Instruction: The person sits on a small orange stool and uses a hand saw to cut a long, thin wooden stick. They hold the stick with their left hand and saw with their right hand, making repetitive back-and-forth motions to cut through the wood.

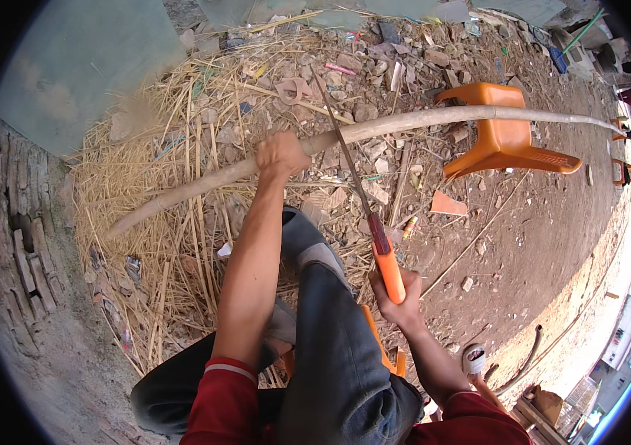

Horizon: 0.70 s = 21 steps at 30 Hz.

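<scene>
Left hand (280, 156) is wrapped tight around the long pale pole (360, 132), fingers closed over it a little left of the pole's middle. Right hand (397, 297) is clamped on the orange handle of a hand saw (363, 204), down near the person's knee. The saw blade runs up and away from that hand, leaning slightly left, and its thin toothed edge crosses the pole just right of the left hand, touching it or very close to touching; the exact contact is hard to judge.

The pole lies almost across the whole view. Its long axis runs left to right with a gentle bow: the thicker end dips low at the near left over the straw (174, 148), the thinner end tapers off to the far right. On the right it passes over the seat of an orange plastic stool (504, 130), which stands on the dirt and appears to prop it.

Below the hands, the person's grey trouser leg and grey shoe (304, 241) stretch forward under the pole. Red sleeves show at the lower edge.

The ground (545, 237) is bare brown earth, strewn with broken brick pieces, rubble and scraps. Dry yellow straw is heaped thick on the left. A rough brick wall (22, 245) curves along the left edge, with a pale grey sheet (78, 67) at far left. At far right, another person stands well apart, small and blurred.
</scene>
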Motion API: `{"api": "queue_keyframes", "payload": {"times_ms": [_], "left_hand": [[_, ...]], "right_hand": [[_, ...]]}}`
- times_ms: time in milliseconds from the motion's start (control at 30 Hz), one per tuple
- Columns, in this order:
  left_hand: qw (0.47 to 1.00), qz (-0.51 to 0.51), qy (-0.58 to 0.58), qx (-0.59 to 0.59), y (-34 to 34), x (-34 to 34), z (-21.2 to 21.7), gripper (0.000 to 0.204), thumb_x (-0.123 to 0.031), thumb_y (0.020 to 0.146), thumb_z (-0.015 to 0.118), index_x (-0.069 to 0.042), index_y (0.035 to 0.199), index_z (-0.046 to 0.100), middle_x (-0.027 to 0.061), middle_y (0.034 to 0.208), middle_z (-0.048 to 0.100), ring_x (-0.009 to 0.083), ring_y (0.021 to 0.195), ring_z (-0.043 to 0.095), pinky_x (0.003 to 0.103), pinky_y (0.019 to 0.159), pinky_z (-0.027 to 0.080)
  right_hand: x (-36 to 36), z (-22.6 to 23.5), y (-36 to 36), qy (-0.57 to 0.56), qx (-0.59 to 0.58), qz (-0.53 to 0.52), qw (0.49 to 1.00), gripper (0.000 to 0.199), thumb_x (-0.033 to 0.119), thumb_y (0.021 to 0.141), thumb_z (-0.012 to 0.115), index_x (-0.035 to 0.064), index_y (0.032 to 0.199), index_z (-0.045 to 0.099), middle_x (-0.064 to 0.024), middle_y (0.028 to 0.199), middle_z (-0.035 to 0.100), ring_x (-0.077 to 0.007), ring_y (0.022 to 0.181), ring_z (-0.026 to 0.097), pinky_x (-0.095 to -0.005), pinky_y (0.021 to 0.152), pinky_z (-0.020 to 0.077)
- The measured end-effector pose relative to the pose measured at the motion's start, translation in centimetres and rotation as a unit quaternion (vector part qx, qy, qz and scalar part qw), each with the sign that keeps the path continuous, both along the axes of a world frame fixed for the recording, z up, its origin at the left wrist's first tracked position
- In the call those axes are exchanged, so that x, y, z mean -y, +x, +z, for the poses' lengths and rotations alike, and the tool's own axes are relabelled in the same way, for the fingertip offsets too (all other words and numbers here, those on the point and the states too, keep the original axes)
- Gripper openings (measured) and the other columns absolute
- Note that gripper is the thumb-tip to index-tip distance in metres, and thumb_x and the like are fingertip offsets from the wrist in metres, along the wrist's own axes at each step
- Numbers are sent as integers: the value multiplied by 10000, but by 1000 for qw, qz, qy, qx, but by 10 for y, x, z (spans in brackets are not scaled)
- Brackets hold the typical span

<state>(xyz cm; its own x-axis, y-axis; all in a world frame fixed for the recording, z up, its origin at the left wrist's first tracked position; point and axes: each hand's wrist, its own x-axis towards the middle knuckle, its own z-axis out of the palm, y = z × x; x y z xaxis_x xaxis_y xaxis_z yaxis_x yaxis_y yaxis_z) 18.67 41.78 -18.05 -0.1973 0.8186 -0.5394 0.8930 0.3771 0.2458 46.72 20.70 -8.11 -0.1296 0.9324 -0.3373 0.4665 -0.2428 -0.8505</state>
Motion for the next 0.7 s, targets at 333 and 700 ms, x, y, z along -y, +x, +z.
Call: {"api": "queue_keyframes", "payload": {"times_ms": [333, 700], "left_hand": [[1000, 15, -8, 1, -1, -3, 4, 365, -243, 698, 779, -31, 993, 817, 207, 1023, 790, 352, 988, 774, 399, 902, 609], [999, 13, 34, -12, 3, -2, 5, 331, -224, 692, 789, -35, 964, 815, 224, 991, 783, 349, 948, 777, 402, 865, 617]], "right_hand": [[54, 18, 15, 47, 14, 71, 996, 202, 90, 872, 781, 25, 744, 640, -44, 560, 544, -108, 481, 535, -325, 506, 443], [33, 6, 16, 59, -16, 59, 996, 263, 49, 887, 755, 30, 692, 579, 4, 545, 512, -78, 484, 479, -310, 476, 405]]}}
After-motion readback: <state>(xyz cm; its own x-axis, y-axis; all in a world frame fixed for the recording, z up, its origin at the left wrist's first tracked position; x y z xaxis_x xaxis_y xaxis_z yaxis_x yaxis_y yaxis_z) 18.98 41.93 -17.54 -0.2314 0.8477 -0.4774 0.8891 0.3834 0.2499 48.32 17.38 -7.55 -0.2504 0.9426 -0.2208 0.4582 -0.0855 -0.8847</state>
